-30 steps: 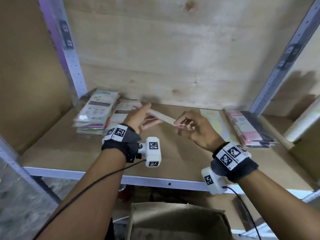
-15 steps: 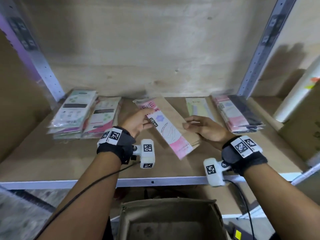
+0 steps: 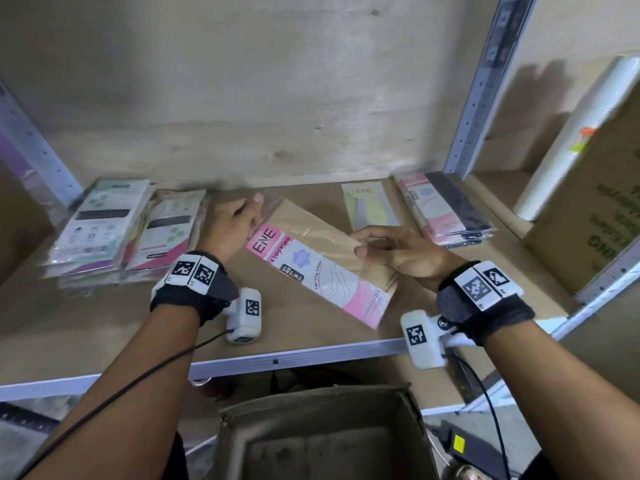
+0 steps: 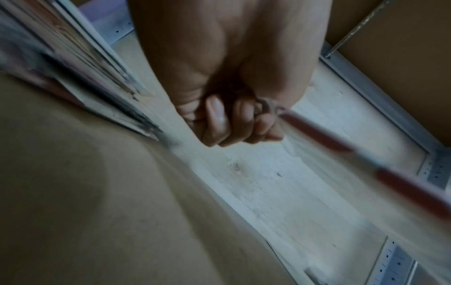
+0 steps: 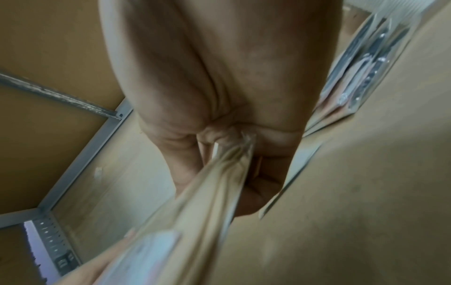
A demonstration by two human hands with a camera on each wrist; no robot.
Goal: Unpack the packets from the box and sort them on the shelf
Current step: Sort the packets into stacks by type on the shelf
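Observation:
A flat stocking packet (image 3: 322,268), pink and white label over tan fabric, hangs slantwise just above the middle of the shelf board (image 3: 104,317). My left hand (image 3: 254,209) grips its far top-left end, thumb on top. My right hand (image 3: 360,242) pinches its right long edge. In the left wrist view my left hand (image 4: 234,119) has its fingers curled, and the packet (image 4: 366,154) runs off as a blurred pink streak. In the right wrist view my right hand (image 5: 244,164) clamps the tan packet (image 5: 195,202). The open cardboard box (image 3: 322,434) stands below the shelf's front edge.
Two piles of packets (image 3: 100,226) (image 3: 169,230) lie at the shelf's left. A yellow packet (image 3: 369,209) and a pink and black pile (image 3: 446,209) lie at the right. Beyond the right upright (image 3: 481,98) lean a white roll (image 3: 575,133) and a printed carton (image 3: 595,220).
The packet has turned from edge-on to face-up and come lower and nearer over the shelf. Both hands kept hold of it.

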